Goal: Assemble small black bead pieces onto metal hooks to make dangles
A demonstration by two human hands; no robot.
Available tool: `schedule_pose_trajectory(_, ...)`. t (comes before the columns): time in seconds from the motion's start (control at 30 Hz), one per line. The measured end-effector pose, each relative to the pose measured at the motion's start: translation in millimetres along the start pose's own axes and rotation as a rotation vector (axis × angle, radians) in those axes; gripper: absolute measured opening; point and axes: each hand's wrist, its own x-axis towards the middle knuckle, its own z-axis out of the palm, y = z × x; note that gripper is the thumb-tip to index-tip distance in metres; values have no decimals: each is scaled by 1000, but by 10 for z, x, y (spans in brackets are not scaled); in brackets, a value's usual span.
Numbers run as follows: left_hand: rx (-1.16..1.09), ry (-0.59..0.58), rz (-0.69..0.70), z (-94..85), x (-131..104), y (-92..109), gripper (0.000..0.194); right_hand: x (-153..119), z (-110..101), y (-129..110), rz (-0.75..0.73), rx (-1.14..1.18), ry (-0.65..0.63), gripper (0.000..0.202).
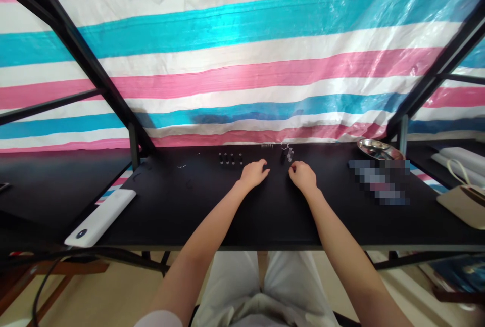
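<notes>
My left hand [254,174] is over the black table [273,216], thumb and forefinger apart, with nothing visible between them. Just left of it, several small dark cylinders [232,158] with pale ends stand in a row. My right hand [304,176] has its fingers curled in; whatever they may hold is hidden. Beyond its fingertips are a small clear piece [290,154] and a dark piece [283,154]. A thin pale loop [285,145] lies behind these. Along the back edge runs a row of tiny silvery pieces [267,146].
A shiny metal dish [380,150] sits at the back right, with a pixelated patch in front of it. At the left lies a long white device [101,219]. A beige bag [463,204] is far right. Black frame bars and a striped sheet [242,79] rise behind.
</notes>
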Motion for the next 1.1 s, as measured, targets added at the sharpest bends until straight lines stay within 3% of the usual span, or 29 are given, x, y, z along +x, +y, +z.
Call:
schedule_pose_trajectory(0.13, 20, 4, 141, 123, 141, 255, 49, 6, 24, 15, -6, -50, 24, 17)
schedule_pose_trajectory(0.27, 25, -44, 103, 220, 314, 380, 60, 6, 42, 12, -33, -74, 37, 19)
schedule_pose_trajectory(0.4, 38, -62, 83, 312, 447, 407, 54, 5, 84, 22, -58, -76, 44, 20)
schedule_pose_trajectory(0.6, 80, 27, 78, 353, 499, 406, 34, 10, 129, 33, -70, -58, 87, 24)
schedule_pose_trajectory(0.77, 45, 102, 45, 243, 368, 328, 29, 23, 144, 23, -49, -48, 31, 29)
schedule_pose_trajectory(1.1, -106, 147, -50, -11, -279, -18, 27, 21, 299, -16, -29, -13, 15, 34)
